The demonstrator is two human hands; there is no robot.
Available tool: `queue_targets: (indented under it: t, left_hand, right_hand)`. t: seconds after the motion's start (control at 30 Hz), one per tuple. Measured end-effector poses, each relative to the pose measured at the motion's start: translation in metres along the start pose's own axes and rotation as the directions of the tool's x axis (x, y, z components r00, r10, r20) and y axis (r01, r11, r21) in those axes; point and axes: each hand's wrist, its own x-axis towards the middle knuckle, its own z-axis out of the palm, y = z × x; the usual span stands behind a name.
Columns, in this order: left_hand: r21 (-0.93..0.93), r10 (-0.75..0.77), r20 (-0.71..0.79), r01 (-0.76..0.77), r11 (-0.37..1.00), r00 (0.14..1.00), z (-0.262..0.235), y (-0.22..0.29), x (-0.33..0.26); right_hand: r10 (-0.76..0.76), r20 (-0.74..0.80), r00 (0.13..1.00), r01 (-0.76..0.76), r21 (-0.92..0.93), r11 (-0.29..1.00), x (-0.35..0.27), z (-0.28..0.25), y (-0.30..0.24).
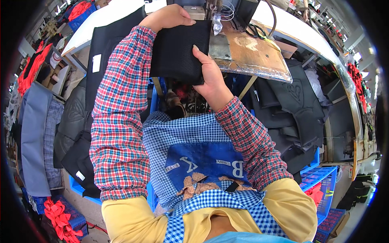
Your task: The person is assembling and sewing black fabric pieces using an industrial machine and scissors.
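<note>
A black mesh fabric piece (176, 52) is stretched between my hands at the front of a sewing machine (213, 10). My left hand (168, 17) is closed at its far edge, the thumb lying along the fabric and the fingers curled. At the near right corner my right hand (212, 79) grips it, thumb on top and fingers underneath, out of sight. The right edge of the piece lies beside the metal plate (219, 46) of the machine. Left of my left forearm hangs a larger black panel (106, 44) with a white label (96, 63).
A worn wooden board (259, 50) with a foil-wrapped edge extends right of the machine. Stacked black panels (291, 97) hang at the right, and more dark pieces (73, 117) at the left. Blue crates (324, 190) with red cloth stand low on both sides.
</note>
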Motion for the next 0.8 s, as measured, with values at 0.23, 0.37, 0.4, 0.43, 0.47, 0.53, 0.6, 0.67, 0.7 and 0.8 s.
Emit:
queue_targets:
  t: [0.23,0.37,0.4,0.43,0.47,0.53,0.6,0.67,0.7,0.8]
  left_hand:
    - [-0.029,0.013,-0.001,-0.013,1.0,1.0,-0.005,0.008,-0.01]
    - [-0.038,-0.001,0.039,0.003,0.999,0.999,-0.007,0.011,-0.013]
    - [-0.029,-0.019,0.046,0.02,0.999,0.999,-0.008,0.012,-0.014]
    - [-0.036,-0.001,0.035,0.002,0.999,0.999,-0.009,0.013,-0.014]
    - [-0.045,0.008,0.057,-0.006,0.999,0.998,-0.01,0.013,-0.015]
    - [-0.052,0.018,0.076,-0.014,0.999,0.997,-0.011,0.017,-0.019]
    - [-0.048,0.019,0.068,-0.015,0.999,0.997,-0.013,0.022,-0.025]
    - [-0.023,0.03,0.069,-0.028,0.999,0.997,-0.016,0.031,-0.034]
    - [0.031,-0.003,0.075,0.0,1.0,0.997,-0.02,0.036,-0.039]
    - [0.084,0.016,0.21,-0.035,0.996,0.977,-0.044,0.048,-0.063]
  right_hand:
    - [-0.026,0.01,1.0,0.026,-0.006,1.0,-0.011,0.006,0.004]
    - [-0.017,-0.003,1.0,0.017,-0.013,1.0,-0.017,0.007,0.006]
    - [-0.014,-0.009,1.0,0.014,-0.008,1.0,-0.019,0.007,0.007]
    - [-0.014,0.016,1.0,0.014,0.002,1.0,-0.021,0.007,0.007]
    - [-0.012,-0.013,1.0,0.012,-0.003,1.0,-0.022,0.007,0.008]
    - [-0.012,0.028,1.0,0.012,0.001,1.0,-0.026,0.007,0.009]
    - [0.001,0.005,1.0,-0.001,-0.016,1.0,-0.03,0.008,0.011]
    - [0.014,0.012,1.0,-0.014,-0.025,1.0,-0.038,0.008,0.011]
    - [0.062,-0.001,0.998,-0.062,-0.021,0.998,-0.043,0.007,0.009]
    - [0.146,0.014,0.989,-0.145,-0.038,0.989,-0.068,0.002,-0.007]
